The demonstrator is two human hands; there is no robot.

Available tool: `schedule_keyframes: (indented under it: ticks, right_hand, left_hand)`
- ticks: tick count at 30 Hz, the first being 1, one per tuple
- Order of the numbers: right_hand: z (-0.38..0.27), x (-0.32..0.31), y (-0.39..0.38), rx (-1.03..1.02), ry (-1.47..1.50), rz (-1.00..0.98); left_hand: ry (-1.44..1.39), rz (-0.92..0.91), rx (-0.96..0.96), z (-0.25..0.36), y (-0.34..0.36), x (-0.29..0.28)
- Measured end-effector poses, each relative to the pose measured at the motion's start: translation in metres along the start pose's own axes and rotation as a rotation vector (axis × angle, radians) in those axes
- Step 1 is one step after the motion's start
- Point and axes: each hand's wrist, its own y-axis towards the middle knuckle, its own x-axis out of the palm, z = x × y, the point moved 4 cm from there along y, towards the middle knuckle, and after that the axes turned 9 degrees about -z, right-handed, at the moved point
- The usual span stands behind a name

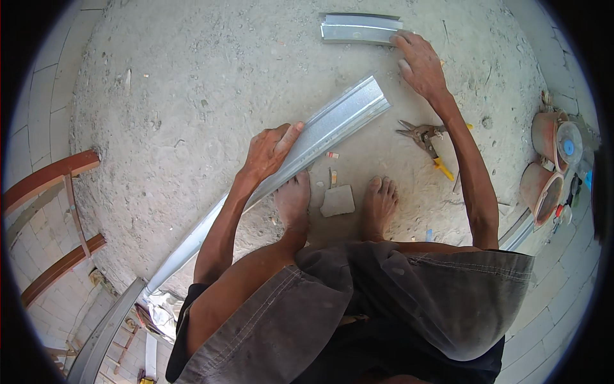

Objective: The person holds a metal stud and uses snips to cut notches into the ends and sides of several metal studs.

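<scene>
My left hand [272, 152] grips a long galvanized metal channel [345, 114], fingers over its edge. The channel runs diagonally from the lower left up to its cut end near the middle. Farther off, my right hand [422, 64] has its thumb and fingers on the right end of a short piece of metal channel [358, 29], which lies on the floor. Tin snips [425, 136] with yellow handles rest below my right hand, beside my forearm, their jaws apart. Between my bare feet sits a flat grey slab fragment [338, 201].
Buckets [541, 189] and small tools stand along the block wall [559, 269] at the right. A reddish-brown frame [61, 176] and another metal profile [105, 333] are at the left. The dusty concrete floor [173, 96] has loose grit and scraps.
</scene>
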Motion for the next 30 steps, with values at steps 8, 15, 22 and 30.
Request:
schedule_keyframes:
  ticks: [8,15,22,30]
  right_hand:
    - [-0.007,0.013,0.061,-0.105,-0.563,0.004]
    - [0.02,0.023,0.065,-0.186,-0.268,-0.068]
    - [-0.039,-0.031,0.045,-0.426,-0.242,0.172]
    - [-0.086,-0.044,-0.008,-0.475,-0.026,0.038]
  left_hand:
    - [-0.084,-0.019,-0.006,-0.009,0.014,0.004]
    - [-0.086,0.04,0.072,-0.015,0.019,0.005]
    - [-0.107,0.017,0.007,-0.026,0.021,0.011]
    - [-0.16,-0.021,-0.019,-0.013,0.014,-0.003]
